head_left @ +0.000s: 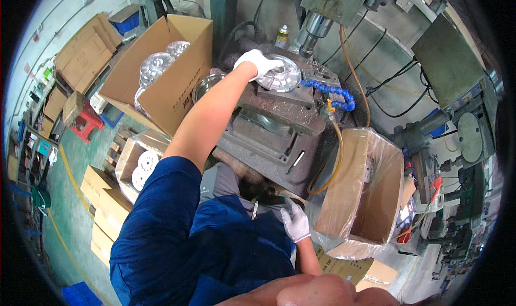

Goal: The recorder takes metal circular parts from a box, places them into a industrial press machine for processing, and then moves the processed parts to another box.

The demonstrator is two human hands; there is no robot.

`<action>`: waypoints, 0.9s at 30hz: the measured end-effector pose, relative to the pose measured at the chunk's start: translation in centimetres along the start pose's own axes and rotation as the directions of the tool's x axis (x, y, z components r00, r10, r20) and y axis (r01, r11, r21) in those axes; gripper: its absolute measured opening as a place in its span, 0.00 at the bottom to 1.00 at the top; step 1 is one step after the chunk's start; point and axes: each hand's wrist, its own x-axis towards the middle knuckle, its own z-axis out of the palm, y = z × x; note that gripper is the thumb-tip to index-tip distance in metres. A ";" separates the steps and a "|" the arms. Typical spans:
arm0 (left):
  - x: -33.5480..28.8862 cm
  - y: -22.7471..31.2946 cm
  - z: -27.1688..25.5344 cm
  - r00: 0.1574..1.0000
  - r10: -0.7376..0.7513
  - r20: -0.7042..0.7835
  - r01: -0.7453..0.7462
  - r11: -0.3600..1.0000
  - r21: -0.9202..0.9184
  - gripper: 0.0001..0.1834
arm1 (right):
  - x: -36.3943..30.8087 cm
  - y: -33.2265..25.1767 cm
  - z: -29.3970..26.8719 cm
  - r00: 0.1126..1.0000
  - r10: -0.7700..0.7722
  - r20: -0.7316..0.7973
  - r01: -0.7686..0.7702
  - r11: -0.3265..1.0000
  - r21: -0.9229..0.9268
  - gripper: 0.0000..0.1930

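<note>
My left hand, in a white glove, reaches out to the machine table and grips the left side of a round, shiny metal disc with a ribbed face. That disc lies on a dark fixture block under the drill press spindle. Some of the left fingertips are hidden against the disc. Close to my body, my right hand, also gloved in white, is held low with its fingers apart and nothing visible in it. A round metal part sits left of the fixture, partly covered by my left forearm.
A tall cardboard box with several metal discs stands on the left. On the right is a plastic-lined box. A blue segmented coolant hose and an orange hose run beside the fixture. A spray can stands behind.
</note>
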 end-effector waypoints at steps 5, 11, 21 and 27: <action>-0.2 0.0 0.0 0.998 0.034 -0.049 -0.032 0.999 0.030 0.48 | -0.3 -0.2 0.2 1.000 0.018 0.024 -0.017 0.999 -0.040 0.21; -0.1 -0.1 0.2 0.999 0.005 -0.044 -0.003 0.999 0.047 0.47 | 0.5 -0.1 0.8 0.999 0.006 0.040 -0.005 1.000 -0.030 0.21; 0.1 0.0 0.1 0.999 -0.050 -0.014 0.051 0.998 0.048 0.45 | 0.8 0.2 0.5 0.998 0.054 0.031 -0.052 0.997 -0.062 0.20; 0.0 0.1 0.1 0.999 -0.031 -0.023 0.032 0.999 0.032 0.46 | 0.4 0.0 0.6 0.995 0.085 0.048 -0.083 0.996 -0.044 0.21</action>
